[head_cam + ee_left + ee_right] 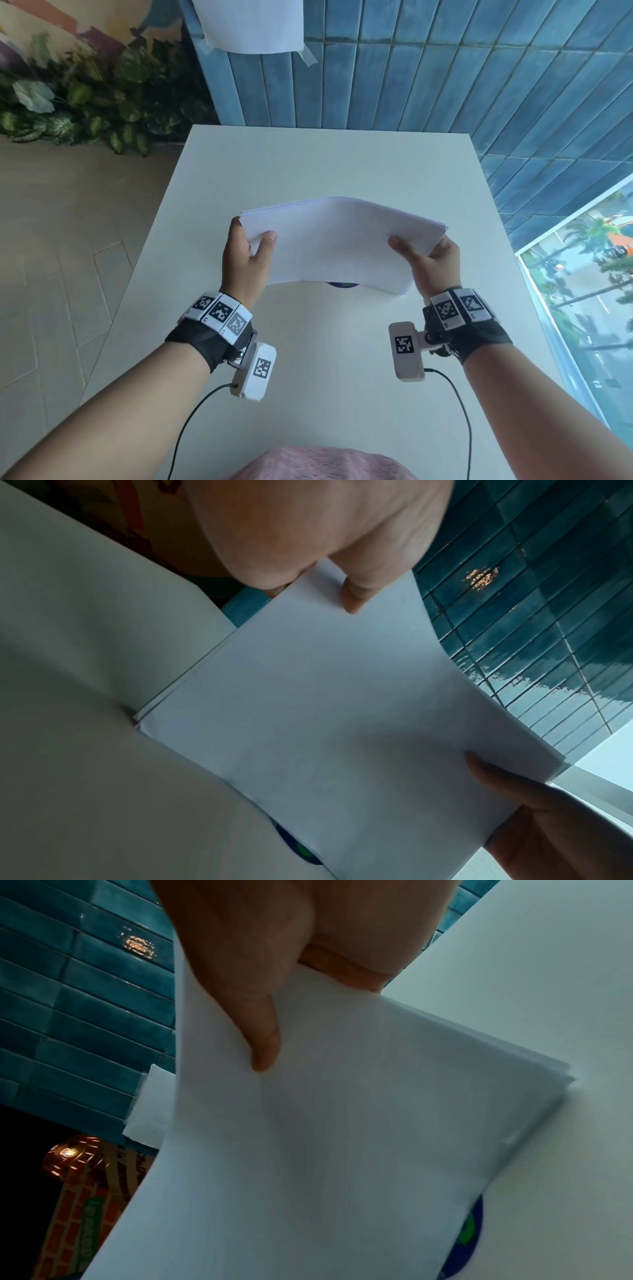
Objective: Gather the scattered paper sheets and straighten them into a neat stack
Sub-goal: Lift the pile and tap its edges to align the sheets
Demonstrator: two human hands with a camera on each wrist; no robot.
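Blue tiled wall (445, 85) at the back, with a white surface (308, 164) pushed up against it and some leafy plants (85, 102) off to the left. Both hands have the paper stack (339, 243) lifted up over the middle of the surface, bowed upward in the middle. Left hand (245, 253) has its grip clamped on the stack's left edge, thumb on top, and the right hand (433, 262) does the same on the right edge. Head view shows a white sheet taped to the wall (251, 24) up top, plus a tiny sliver of a dark blue and green round thing (342, 284) peeking out under the stack. The wrist views show more of it lying flat on the surface. Left wrist view shows the sheet edges (178, 685) not quite lined up, and the right wrist view shows staggered corners (558, 1080) too. Only the right wrist view catches a copper cage lamp (73, 1156).
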